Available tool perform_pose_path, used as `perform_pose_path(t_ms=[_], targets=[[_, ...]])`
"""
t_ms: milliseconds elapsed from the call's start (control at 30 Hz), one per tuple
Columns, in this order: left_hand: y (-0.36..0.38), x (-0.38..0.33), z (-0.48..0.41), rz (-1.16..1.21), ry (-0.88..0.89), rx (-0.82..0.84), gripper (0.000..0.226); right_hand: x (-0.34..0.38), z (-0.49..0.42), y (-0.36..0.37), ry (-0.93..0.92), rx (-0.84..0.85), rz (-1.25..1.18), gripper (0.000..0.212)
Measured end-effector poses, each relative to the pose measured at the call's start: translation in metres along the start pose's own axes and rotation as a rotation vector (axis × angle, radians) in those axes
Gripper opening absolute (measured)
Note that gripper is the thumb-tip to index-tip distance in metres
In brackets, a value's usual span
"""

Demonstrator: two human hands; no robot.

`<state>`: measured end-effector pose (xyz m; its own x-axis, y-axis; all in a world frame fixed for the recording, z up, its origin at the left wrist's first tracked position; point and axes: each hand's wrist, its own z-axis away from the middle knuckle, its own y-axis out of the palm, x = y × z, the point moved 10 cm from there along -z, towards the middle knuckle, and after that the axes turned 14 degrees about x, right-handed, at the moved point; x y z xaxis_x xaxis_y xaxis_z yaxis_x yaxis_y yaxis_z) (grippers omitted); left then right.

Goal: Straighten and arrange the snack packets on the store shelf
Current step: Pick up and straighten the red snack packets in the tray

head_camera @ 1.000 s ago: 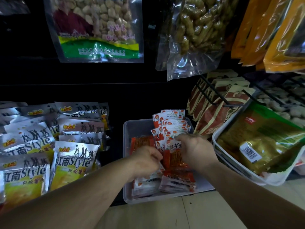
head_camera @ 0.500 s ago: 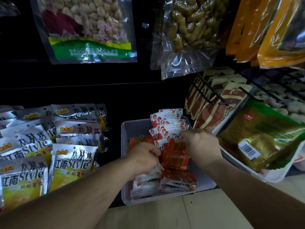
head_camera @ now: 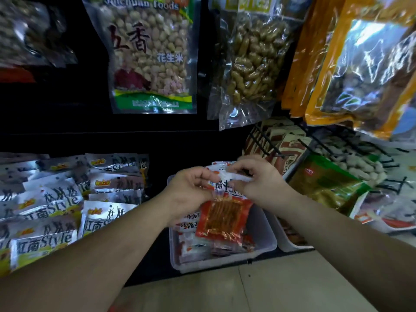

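Two hands evened up snack packets.
Beneath the grip sat the clear bin [head_camera: 267, 242] with loose packets [head_camera: 198, 246]; the red packet bundle [head_camera: 225, 216] hung from the left hand [head_camera: 191, 190] and right hand [head_camera: 261, 183], both pinching its white top edge. Levelling edges before lowering looked wise.

The left hand [head_camera: 188, 190] and right hand [head_camera: 261, 184] cover the top of the red packet [head_camera: 222, 216] — its print blurred.
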<state>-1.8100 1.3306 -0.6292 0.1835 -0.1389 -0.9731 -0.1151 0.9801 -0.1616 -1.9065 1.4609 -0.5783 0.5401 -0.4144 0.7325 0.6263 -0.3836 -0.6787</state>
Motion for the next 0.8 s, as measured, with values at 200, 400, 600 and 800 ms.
perform_pose_path(t_ms=[200, 400, 600, 800], targets=[[-0.003, -0.036, 0.021, 0.215, 0.109, 0.033, 0.023, 0.008, 0.049, -0.001, 0.214, -0.045, -0.638, 0.019], [0.033, -0.031, 0.038, 0.265, -0.048, 0.447, 0.049, -0.006, 0.091, 0.009, 0.302, -0.264, -0.913, 0.022], [0.028, -0.027, 0.030, 0.159, -0.042, 0.298, 0.052, -0.015, 0.093, 0.024, 0.288, -0.189, -0.891, 0.044], [0.038, -0.028, 0.019, 0.183, -0.045, 0.352, 0.077, -0.035, 0.089, 0.020, 0.280, -0.146, -0.909, 0.072]])
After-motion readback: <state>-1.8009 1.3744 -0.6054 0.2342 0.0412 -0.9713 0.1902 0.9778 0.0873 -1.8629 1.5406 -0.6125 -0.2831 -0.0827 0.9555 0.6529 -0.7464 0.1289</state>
